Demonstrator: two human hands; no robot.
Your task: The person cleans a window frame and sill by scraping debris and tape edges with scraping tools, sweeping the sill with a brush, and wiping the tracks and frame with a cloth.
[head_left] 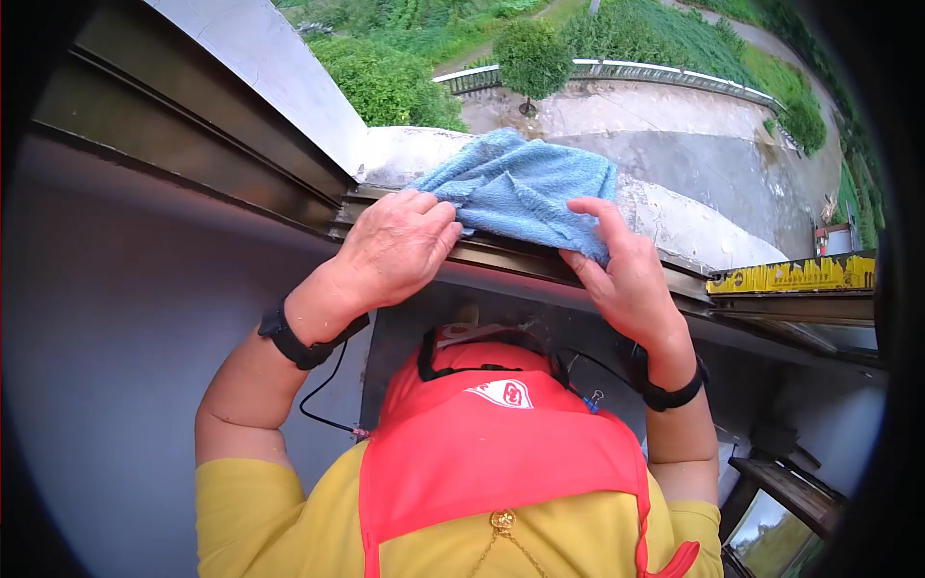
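A light blue cloth lies bunched over the window sill and its metal track. The fingers of my left hand are curled onto the cloth's left end, with the fingertips partly hidden in its folds. At the other end, my right hand grips the cloth's right edge, thumb below and index finger bent above it. Both hands rest close to the track. Whatever lies beneath the cloth is hidden.
Brown metal window frame runs along the left. A yellow-labelled strip lies on the frame at right. Beyond the pale outer ledge, a paved yard with a tree lies far below. A cable hangs beside my left forearm.
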